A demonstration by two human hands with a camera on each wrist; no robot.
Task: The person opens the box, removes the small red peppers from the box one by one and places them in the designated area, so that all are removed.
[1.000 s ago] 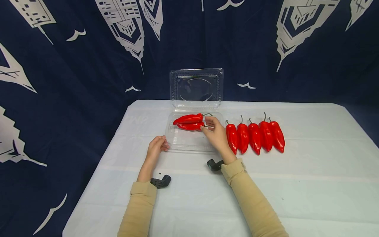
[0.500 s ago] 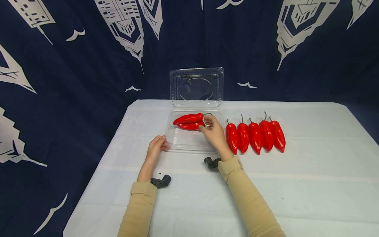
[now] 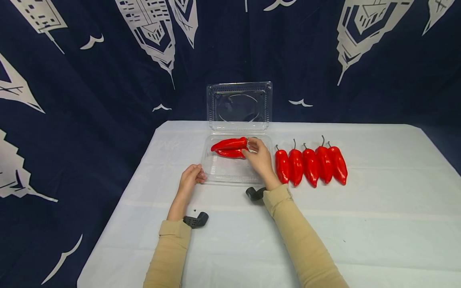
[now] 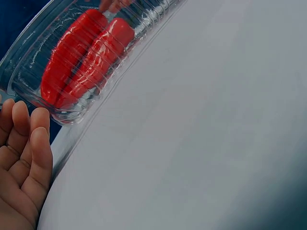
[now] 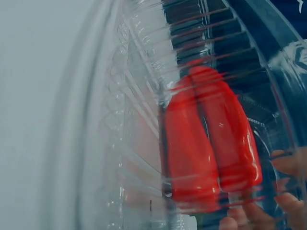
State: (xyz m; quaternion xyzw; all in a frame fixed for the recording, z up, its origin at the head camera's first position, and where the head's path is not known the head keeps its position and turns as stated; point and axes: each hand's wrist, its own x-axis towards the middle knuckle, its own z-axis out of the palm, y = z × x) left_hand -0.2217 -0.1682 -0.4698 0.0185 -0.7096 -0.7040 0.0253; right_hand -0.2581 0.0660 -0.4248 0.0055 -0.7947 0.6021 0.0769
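Observation:
Two red peppers [image 3: 229, 149] lie side by side at the back of a clear plastic clamshell container [image 3: 230, 176], stems to the right. My right hand [image 3: 260, 158] reaches over the container's right side, thumb and fingers closed around the stem end of the nearer pepper [image 3: 230, 154]; both stems are mostly covered. In the right wrist view its fingers [image 5: 288, 206] show blurred through the plastic beside the pepper ends. My left hand [image 3: 189, 178] rests at the container's front left corner. Its fingers [image 4: 41, 148] are loosely bent against or close to that corner; the thumb is hidden.
Several more red peppers [image 3: 310, 168] stand in a row right of the container, stems pointing away. The container's lid [image 3: 239, 108] stands upright behind it. A white cloth covers the table [image 3: 378, 200]; a dark blue printed curtain [image 3: 306, 60] hangs behind.
My right hand and forearm have shifted slightly left and away from me, covering the stems that showed earlier. My left hand, the container and the row of peppers stay nearly still.

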